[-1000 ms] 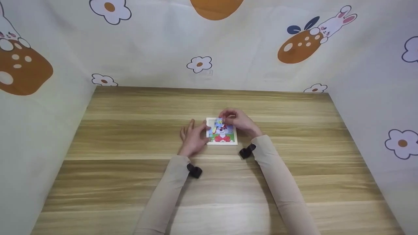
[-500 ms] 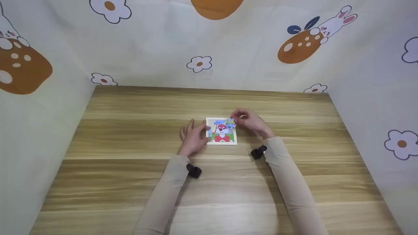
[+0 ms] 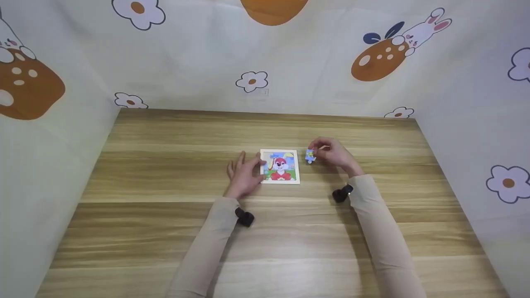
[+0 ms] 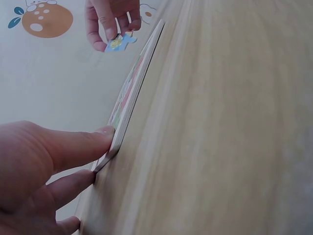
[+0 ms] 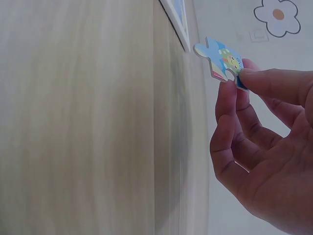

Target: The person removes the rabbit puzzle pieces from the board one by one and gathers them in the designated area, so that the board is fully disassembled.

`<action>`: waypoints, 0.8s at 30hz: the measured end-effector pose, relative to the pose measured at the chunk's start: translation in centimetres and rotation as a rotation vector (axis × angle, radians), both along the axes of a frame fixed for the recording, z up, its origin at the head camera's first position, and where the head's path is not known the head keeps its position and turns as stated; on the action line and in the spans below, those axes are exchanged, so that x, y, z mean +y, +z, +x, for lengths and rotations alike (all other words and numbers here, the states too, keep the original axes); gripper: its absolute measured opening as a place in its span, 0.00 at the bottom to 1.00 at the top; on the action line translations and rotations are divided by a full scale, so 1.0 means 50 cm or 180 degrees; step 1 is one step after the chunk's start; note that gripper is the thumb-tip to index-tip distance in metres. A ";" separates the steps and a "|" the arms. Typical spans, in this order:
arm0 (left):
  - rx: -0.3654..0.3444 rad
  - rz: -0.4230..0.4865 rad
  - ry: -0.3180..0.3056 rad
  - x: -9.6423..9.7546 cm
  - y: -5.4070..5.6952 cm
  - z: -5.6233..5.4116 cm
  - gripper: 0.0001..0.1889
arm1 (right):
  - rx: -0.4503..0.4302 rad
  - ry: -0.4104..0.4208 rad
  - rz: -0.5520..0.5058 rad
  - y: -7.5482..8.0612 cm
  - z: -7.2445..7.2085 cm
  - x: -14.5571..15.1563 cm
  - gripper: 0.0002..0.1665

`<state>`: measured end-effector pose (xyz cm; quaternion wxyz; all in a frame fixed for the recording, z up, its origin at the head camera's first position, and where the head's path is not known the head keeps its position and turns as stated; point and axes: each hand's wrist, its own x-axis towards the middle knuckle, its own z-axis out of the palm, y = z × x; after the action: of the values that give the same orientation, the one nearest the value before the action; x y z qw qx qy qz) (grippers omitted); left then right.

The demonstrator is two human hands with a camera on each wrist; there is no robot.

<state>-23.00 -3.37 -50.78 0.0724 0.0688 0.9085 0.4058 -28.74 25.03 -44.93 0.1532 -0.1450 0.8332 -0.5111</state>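
Observation:
A small square jigsaw puzzle in a pale frame (image 3: 281, 182) lies on the table, its picture a red-and-white cartoon animal on a colourful ground. A pale patch shows at the picture's upper left. At the frame's left side, thumb and forefinger of my left hand (image 3: 243, 176) rest on the edge, other fingers spread; the left wrist view shows the thumb (image 4: 93, 146) on the rim near a corner. Right of the frame, my right hand (image 3: 333, 153) pinches a blue puzzle piece (image 5: 215, 56) between thumb and fingers. That piece is raised off the table, its printed side visible.
The wood-grain table (image 3: 186, 240) extends on all sides of the puzzle. Pale printed cloth walls (image 3: 186, 62) with flowers and rabbits enclose it at the back and both sides. Black wrist cameras (image 3: 245, 217) sit on both sleeves.
My right hand has carried the blue puzzle piece from over the puzzle's upper part rightwards, beyond the frame. My left hand has stayed at the frame's left edge.

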 end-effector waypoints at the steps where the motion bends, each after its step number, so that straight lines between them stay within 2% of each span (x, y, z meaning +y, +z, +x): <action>1: -0.0001 0.0007 -0.0002 0.000 0.000 0.000 0.19 | 0.0016 -0.0006 0.0018 0.007 0.004 0.001 0.13; 5: 0.0006 0.0017 -0.0002 -0.001 0.001 -0.001 0.20 | 0.0102 0.0000 0.0051 0.015 0.011 0.006 0.12; 11: 0.0006 -0.0068 -0.0036 0.000 0.002 -0.004 0.21 | 0.0139 -0.0016 0.0024 0.005 0.006 0.013 0.12; 21: -0.0032 -0.0069 -0.0020 0.002 0.000 -0.005 0.20 | -0.0024 -0.0106 0.0202 0.000 -0.012 0.019 0.13; 24: -0.0027 -0.0078 -0.0010 0.000 -0.002 -0.005 0.20 | -0.0090 -0.0154 0.0222 -0.016 -0.026 0.026 0.13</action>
<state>-23.24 -3.35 -50.89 0.0777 0.0677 0.9130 0.3947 -30.06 26.35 -45.76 0.1575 -0.1122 0.8516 -0.4873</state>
